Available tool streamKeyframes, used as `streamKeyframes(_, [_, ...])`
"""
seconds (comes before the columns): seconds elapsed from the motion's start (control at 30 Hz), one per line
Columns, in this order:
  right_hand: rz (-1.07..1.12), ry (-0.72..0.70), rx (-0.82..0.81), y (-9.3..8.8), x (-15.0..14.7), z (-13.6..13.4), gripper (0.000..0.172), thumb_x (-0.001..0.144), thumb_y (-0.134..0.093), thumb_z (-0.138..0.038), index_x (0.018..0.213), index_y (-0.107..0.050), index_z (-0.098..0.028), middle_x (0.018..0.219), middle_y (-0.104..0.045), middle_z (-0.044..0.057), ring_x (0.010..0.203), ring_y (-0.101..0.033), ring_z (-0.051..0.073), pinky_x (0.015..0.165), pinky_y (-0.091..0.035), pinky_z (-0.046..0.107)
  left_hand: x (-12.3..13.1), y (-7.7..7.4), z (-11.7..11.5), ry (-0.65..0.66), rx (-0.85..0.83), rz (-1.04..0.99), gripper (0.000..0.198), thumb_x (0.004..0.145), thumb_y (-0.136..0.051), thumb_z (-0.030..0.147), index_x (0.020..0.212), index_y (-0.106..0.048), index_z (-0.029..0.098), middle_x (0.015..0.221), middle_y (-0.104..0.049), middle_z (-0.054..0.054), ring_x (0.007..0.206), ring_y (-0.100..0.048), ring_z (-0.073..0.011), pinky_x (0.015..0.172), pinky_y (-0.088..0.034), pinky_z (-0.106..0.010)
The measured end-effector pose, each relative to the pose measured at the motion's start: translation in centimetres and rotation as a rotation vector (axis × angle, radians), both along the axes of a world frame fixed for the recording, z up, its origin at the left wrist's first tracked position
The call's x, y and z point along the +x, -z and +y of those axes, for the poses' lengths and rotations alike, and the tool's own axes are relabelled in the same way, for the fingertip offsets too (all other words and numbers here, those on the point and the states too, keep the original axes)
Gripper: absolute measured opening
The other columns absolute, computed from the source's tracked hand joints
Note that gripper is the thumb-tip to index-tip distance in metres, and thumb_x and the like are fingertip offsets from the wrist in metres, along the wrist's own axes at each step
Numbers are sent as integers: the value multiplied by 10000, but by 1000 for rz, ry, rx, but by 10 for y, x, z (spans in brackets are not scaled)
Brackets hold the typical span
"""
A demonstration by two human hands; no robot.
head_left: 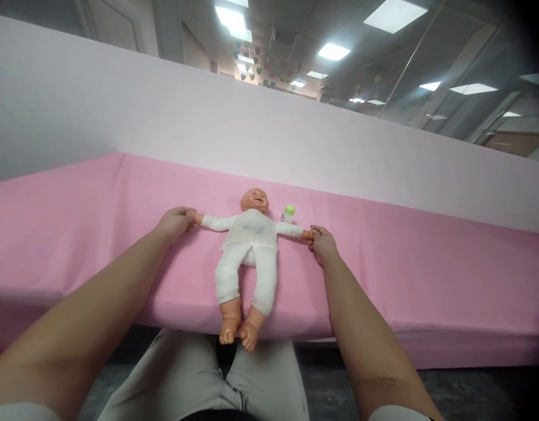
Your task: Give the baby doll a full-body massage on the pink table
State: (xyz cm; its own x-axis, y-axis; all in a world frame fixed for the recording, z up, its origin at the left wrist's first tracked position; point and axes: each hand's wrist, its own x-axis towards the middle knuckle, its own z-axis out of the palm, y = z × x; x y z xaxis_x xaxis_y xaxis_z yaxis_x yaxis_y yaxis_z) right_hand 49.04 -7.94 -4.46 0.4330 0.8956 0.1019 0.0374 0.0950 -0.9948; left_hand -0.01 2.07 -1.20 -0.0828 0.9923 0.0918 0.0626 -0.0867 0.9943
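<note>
A baby doll [253, 231] in a white cloth body and limbs lies on its back on the pink padded bench [173, 181]. Its head is toward the wall, and its feet reach over the front edge. Both of its arms are stretched out sideways. At the left, my left hand [175, 224] pinches one of the doll's hands between thumb and fingers. On the other side my right hand [324, 244] holds the doll's other hand the same way. Beside the doll's shoulder stands a small bottle [287, 214] with a green cap, partly behind the doll's arm.
A white wall [208, 128] runs along the back of the bench, with glass above it that shows ceiling lights and hanging hearts. My legs [265, 380] are against the bench's front edge, over a dark floor [326, 386].
</note>
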Motion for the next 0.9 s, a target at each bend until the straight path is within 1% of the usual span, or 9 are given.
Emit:
streamKeyframes(0.1, [63, 22, 14, -4, -5, 0, 433, 815, -755, -424, 1198, -646, -256, 768, -632, 4, 559, -532, 136, 478, -422, 258, -2, -1, -1, -6, 13, 21, 434, 656, -865, 254, 1048, -726, 131, 699, -687, -45, 556, -599, -161, 533, -472, -274])
streamKeyframes(0.2, [89, -35, 21, -8, -10, -4, 449, 752, -814, -382, 1152, -675, -233, 789, -648, 11, 607, -572, 141, 522, -466, 270, -3, -2, -3, -3, 17, 44, 437, 626, -881, 266, 1016, -727, 140, 696, -667, -26, 535, -555, -134, 511, -435, -255])
streamKeyframes(0.33, [71, -113, 15, -11, -15, -10, 500, 640, -901, -347, 1077, -703, -205, 824, -672, 20, 620, -584, 136, 540, -480, 278, -1, -4, -5, -12, 24, 59, 379, 657, -869, 315, 963, -705, 164, 693, -649, -13, 544, -542, -127, 504, -417, -240])
streamKeyframes(0.4, [47, -124, 9, -12, -17, -12, 499, 615, -924, -363, 1030, -701, -199, 829, -678, 20, 615, -583, 134, 523, -465, 270, 0, -4, -7, -16, 24, 65, 328, 688, -859, 345, 908, -684, 175, 668, -634, -8, 536, -530, -125, 494, -402, -235])
streamKeyframes(0.47, [21, -118, 2, -12, -18, -13, 459, 623, -932, -412, 946, -684, -201, 780, -664, 6, 579, -553, 122, 487, -428, 254, 1, -4, -7, -16, 22, 68, 303, 720, -846, 383, 846, -653, 187, 627, -609, 1, 518, -512, -124, 477, -384, -233])
streamKeyframes(0.6, [-20, -78, -22, -9, -17, -11, 438, 694, -887, -553, 823, -644, -213, 627, -584, -33, 472, -421, 92, 419, -327, 242, 0, -2, -6, 1, 18, 68, 327, 749, -832, 444, 779, -618, 198, 577, -578, 8, 489, -490, -126, 447, -354, -230])
streamKeyframes(0.67, [-32, -63, -40, -8, -15, -10, 440, 744, -835, -607, 835, -667, -211, 587, -552, -38, 447, -395, 94, 407, -310, 248, 0, -1, -5, 18, 18, 60, 321, 742, -837, 448, 799, -650, 193, 594, -595, 1, 495, -499, -128, 446, -359, -232])
streamKeyframes(0.73, [-39, -53, -54, -7, -14, -9, 431, 781, -798, -615, 883, -699, -207, 588, -546, -35, 438, -401, 100, 404, -313, 255, -1, -1, -4, 35, 19, 45, 318, 737, -838, 444, 856, -703, 182, 631, -622, -13, 516, -524, -133, 457, -376, -237])
streamKeyframes(0.9, [-6, -29, -64, -8, -13, -8, 401, 815, -771, -497, 1118, -691, -246, 639, -536, -55, 428, -382, 96, 399, -286, 247, -2, 0, -3, 57, 2, -9, 421, 703, -851, 377, 1038, -755, 141, 710, -686, -59, 562, -590, -159, 508, -436, -265])
